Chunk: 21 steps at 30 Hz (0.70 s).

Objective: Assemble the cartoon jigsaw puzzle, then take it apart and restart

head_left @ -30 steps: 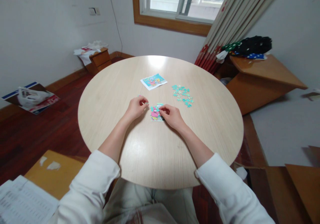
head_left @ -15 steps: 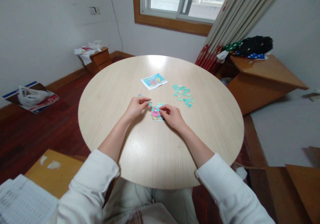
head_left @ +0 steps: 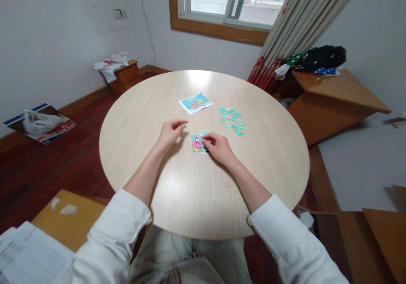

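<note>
Between the thumb and fingertips of my left hand (head_left: 171,134) is a small teal puzzle piece (head_left: 184,126), held above the table to the left of the joined puzzle. The joined jigsaw puzzle (head_left: 196,143) lies flat, showing a pink cartoon figure with teal, yellow and black parts. My right hand (head_left: 218,146) is closed, its fingertips pinched at the puzzle's right side and covering part of it. Loose teal puzzle pieces (head_left: 233,117) lie scattered beyond my right hand. Farther back rests a printed reference picture (head_left: 195,102) with a matching pink figure.
Everything lies on a round pale wooden table (head_left: 203,199). A wooden cabinet (head_left: 336,102) with clothes on top stands at the right, beside a curtain (head_left: 294,26). Papers (head_left: 31,250) lie on a yellow board at lower left.
My left hand has moved away from the joined puzzle, left and slightly back, with the piece still in its fingers. My right hand has stayed in place.
</note>
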Each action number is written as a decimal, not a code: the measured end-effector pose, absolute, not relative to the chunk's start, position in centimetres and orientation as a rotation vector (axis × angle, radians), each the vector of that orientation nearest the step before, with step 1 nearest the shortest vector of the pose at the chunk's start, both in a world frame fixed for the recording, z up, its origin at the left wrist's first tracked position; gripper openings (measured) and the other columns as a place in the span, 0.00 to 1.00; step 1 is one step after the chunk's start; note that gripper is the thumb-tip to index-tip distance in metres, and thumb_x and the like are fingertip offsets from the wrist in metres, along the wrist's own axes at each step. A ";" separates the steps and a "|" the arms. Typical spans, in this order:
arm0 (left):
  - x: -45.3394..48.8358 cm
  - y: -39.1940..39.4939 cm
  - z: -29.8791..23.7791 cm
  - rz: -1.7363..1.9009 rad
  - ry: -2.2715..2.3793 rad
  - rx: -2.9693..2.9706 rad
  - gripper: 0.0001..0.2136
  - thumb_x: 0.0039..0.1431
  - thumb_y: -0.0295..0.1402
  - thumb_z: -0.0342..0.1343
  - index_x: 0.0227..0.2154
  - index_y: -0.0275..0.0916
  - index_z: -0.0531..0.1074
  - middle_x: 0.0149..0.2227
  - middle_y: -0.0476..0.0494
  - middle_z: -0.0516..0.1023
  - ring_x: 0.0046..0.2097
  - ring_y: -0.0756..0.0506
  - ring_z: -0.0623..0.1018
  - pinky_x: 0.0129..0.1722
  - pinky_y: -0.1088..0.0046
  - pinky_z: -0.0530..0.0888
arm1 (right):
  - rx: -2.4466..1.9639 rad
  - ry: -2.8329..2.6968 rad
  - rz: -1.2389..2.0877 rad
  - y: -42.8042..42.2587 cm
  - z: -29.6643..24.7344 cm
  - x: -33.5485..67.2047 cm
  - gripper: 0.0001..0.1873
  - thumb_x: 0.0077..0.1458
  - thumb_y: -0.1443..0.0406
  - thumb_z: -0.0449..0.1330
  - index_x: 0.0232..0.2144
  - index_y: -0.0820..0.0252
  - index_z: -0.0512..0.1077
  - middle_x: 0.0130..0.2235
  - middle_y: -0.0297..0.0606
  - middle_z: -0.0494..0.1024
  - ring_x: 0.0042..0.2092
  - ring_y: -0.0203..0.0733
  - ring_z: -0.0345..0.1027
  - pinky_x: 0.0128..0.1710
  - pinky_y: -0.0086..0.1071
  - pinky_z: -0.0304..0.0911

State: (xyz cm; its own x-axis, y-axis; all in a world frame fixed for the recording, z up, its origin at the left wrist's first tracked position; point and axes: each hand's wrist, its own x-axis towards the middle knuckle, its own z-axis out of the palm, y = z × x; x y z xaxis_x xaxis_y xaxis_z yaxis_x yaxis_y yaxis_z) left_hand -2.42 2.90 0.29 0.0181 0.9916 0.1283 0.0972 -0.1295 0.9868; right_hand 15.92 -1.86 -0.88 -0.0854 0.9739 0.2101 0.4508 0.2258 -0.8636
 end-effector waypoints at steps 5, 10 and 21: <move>-2.6 3.4 -0.1 1.292 1.267 1.293 0.10 0.50 0.28 0.53 0.38 0.36 0.71 0.26 0.50 0.73 0.25 0.52 0.73 0.30 0.74 0.72 | -1.353 -1.678 0.794 -1.9 -0.8 15.9 0.08 0.48 0.64 0.56 0.29 0.61 0.73 0.26 0.35 0.75 0.28 0.35 0.66 0.30 0.30 0.62; -4.2 4.1 -0.3 1.343 1.625 1.475 0.08 0.52 0.28 0.50 0.31 0.36 0.74 0.31 0.43 0.77 0.32 0.48 0.74 0.35 0.71 0.70 | -1.354 -1.683 0.801 -2.0 -0.7 15.9 0.08 0.49 0.64 0.56 0.29 0.62 0.74 0.26 0.35 0.75 0.28 0.36 0.66 0.30 0.30 0.62; -5.1 3.7 -0.3 0.768 2.124 1.753 0.09 0.54 0.32 0.51 0.33 0.42 0.76 0.40 0.41 0.78 0.48 0.37 0.72 0.50 0.53 0.59 | -1.339 -1.692 0.784 -1.9 -0.8 15.9 0.08 0.48 0.65 0.56 0.29 0.62 0.74 0.25 0.34 0.74 0.27 0.34 0.64 0.30 0.28 0.61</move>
